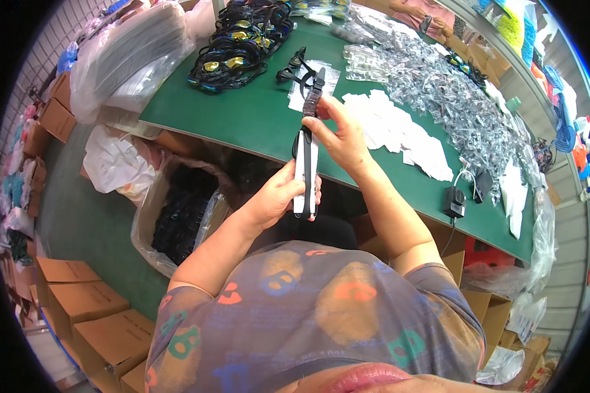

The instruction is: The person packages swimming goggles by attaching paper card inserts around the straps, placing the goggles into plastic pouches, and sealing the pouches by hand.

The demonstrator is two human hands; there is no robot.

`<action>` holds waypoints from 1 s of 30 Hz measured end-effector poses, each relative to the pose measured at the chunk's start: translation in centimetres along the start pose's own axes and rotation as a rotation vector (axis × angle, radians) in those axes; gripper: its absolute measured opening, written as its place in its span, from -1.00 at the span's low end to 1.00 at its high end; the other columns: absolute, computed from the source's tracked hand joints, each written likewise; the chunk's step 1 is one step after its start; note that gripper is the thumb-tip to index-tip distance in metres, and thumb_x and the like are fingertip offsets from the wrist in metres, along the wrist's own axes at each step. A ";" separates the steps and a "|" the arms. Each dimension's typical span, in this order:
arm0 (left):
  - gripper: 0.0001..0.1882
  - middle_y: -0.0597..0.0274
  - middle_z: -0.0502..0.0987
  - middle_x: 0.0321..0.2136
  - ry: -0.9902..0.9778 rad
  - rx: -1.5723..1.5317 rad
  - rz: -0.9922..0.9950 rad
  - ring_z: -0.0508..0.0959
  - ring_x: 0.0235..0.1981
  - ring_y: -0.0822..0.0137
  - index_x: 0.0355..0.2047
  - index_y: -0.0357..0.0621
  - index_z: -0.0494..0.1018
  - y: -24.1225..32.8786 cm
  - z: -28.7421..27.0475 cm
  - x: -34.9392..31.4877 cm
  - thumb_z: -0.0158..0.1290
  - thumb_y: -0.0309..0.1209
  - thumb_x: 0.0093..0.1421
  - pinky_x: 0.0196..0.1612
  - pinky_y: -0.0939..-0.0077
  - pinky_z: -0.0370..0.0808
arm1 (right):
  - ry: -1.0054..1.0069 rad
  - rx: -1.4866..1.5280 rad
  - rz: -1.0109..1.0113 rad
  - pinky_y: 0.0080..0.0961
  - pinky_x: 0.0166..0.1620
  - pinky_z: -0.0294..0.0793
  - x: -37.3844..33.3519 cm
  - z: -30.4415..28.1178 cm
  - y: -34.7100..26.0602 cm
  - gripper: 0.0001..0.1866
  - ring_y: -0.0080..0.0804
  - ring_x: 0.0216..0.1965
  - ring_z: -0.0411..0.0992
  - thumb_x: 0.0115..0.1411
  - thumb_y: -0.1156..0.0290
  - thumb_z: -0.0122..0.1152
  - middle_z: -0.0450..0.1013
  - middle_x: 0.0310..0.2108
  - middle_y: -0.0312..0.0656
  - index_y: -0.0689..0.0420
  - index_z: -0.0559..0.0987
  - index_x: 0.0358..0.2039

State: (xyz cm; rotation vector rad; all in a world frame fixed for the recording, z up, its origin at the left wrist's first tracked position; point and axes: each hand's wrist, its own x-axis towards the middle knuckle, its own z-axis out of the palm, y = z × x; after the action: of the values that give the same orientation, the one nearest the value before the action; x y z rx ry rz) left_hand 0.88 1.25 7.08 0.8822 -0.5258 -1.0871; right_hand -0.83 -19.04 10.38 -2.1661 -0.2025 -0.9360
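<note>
My left hand is closed around a narrow white card with a black strap running along it. My right hand pinches a dark, partly see-through plastic piece at the upper end of that strap; I cannot make out its exact kind. Both hands hold the bundle upright at the table's front edge. Just beyond my right fingers, a black pair of swim goggles lies by a white slip in a see-through bag.
The green table carries piled swim goggles at the back left, white paper slips and a heap of see-through plastic pieces on the right. A small black device stands near the edge. Cartons line the left. Another person's hands show opposite.
</note>
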 end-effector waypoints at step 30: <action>-0.62 0.14 0.52 -0.28 0.033 -0.217 -0.501 0.61 -0.36 0.30 0.16 -0.12 0.30 2.2 -2.3 -5.9 0.02 -0.35 0.39 -0.55 0.41 0.62 | -0.206 -0.070 -0.001 -0.28 0.14 0.46 -7.7 2.7 -2.6 -0.63 -0.15 -0.02 0.57 0.22 0.58 0.24 0.60 -0.04 -0.13 0.14 0.52 0.06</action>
State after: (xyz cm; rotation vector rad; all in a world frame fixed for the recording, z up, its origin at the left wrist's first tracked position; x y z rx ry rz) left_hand 1.47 7.86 7.88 0.8578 -0.1513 -1.5488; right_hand -5.86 -14.23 5.47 -2.3278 -0.2743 -0.7289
